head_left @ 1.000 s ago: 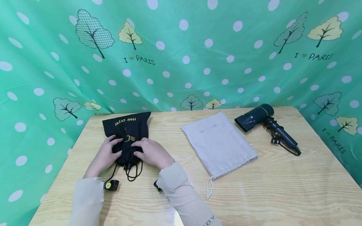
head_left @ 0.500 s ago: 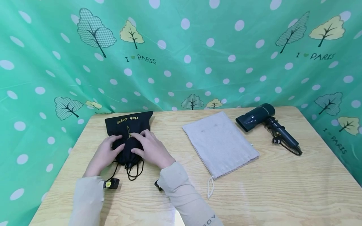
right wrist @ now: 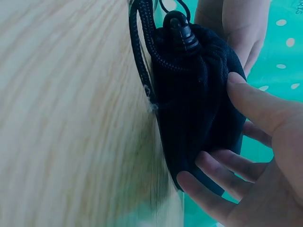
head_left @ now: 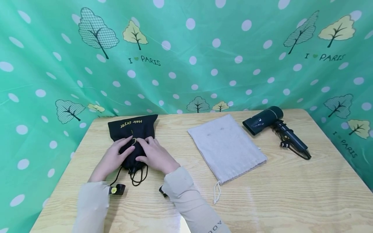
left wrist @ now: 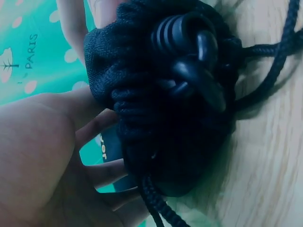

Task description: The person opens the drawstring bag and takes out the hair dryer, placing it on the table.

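Observation:
A black drawstring bag [head_left: 132, 127] with yellow "Hair Dryer" lettering lies at the table's left. Its middle bulges, and its gathered mouth faces the person. From the mouth pokes a ribbed black cord end with a loop [left wrist: 199, 71]; whatever else is inside is hidden. Black drawcords [head_left: 139, 178] trail from the mouth. My left hand [head_left: 113, 157] holds the bag's left side, thumb on top. On the right side my right hand [head_left: 157, 155] grips the cloth between thumb and fingers, as the right wrist view [right wrist: 241, 142] also shows from close up.
A flat grey drawstring pouch [head_left: 227, 149] with a white cord lies mid-table. A dark hair dryer [head_left: 263, 120], cord wound round its handle, rests at the back right. Behind the wooden table [head_left: 276, 197] hangs a green dotted curtain [head_left: 192, 61].
My right hand has slid slightly up the bag, and my left hand has shifted right, nearer to it. The cloth between them has bunched and moved. Pouch and hair dryer stay put.

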Motion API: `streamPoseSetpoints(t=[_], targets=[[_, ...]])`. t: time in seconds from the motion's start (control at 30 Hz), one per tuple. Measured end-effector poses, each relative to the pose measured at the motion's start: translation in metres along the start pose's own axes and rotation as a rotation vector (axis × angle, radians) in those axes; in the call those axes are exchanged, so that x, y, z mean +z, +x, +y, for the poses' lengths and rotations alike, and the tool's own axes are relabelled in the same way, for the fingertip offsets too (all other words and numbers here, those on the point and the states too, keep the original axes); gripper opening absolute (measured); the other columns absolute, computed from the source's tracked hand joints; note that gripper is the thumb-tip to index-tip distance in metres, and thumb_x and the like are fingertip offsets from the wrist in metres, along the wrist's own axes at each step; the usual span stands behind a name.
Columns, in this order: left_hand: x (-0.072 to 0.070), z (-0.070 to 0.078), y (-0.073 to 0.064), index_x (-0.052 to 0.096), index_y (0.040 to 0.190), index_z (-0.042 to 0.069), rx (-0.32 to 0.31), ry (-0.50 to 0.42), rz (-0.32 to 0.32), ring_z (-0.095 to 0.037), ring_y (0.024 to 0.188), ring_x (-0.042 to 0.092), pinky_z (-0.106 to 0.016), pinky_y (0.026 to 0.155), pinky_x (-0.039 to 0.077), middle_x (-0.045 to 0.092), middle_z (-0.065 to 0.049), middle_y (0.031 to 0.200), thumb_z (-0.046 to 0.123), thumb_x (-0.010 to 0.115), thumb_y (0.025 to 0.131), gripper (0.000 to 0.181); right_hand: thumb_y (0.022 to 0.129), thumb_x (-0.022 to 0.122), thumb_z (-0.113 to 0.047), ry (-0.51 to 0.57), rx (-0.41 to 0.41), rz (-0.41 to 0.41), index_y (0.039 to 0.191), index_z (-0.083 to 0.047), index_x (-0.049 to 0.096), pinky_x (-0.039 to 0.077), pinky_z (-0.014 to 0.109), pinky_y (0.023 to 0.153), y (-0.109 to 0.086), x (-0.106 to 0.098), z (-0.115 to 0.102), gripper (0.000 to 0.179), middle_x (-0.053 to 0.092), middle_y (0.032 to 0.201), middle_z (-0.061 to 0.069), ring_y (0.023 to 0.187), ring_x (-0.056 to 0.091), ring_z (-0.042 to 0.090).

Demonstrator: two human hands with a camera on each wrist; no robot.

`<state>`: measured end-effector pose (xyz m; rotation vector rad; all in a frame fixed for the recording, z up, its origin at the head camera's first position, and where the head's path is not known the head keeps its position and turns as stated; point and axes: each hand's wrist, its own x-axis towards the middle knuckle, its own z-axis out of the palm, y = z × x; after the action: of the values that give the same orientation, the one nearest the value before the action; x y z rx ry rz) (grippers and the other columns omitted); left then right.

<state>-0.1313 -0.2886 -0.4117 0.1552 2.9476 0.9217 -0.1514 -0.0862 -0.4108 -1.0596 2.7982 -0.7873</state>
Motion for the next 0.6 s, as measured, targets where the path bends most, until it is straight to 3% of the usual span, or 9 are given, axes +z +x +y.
streamPoseSetpoints(t=[0.3,0.6], targets=[[0.0049,0.0001,0.0028,0.040,0.152,0.011,0.016,-0.022,-0.022,-0.056,0.139,0.027,-0.072,0.109,0.026,0.027,-0.034,0.154,0.042,0.049,0.104,0.058,0.096,0.062,-0.041,-0.021,0.067,-0.018,0.146,-0.012,0.040,0.052,0.027,0.095,-0.0005,-0.0006,-0.0045,0.061,0.049,0.132,0.011,0.119,0.051,0.021],[0.0088,0.0019,0.0034,0.041,0.152,0.012,0.052,-0.031,-0.016,-0.054,0.139,0.029,-0.070,0.110,0.026,0.030,-0.032,0.154,0.039,0.049,0.104,0.055,0.096,0.064,-0.041,-0.041,0.069,-0.004,0.142,-0.009,0.040,0.051,0.025,0.094,-0.0020,0.0001,-0.0032,0.062,0.048,0.128,0.012,0.115,0.050,0.021]])
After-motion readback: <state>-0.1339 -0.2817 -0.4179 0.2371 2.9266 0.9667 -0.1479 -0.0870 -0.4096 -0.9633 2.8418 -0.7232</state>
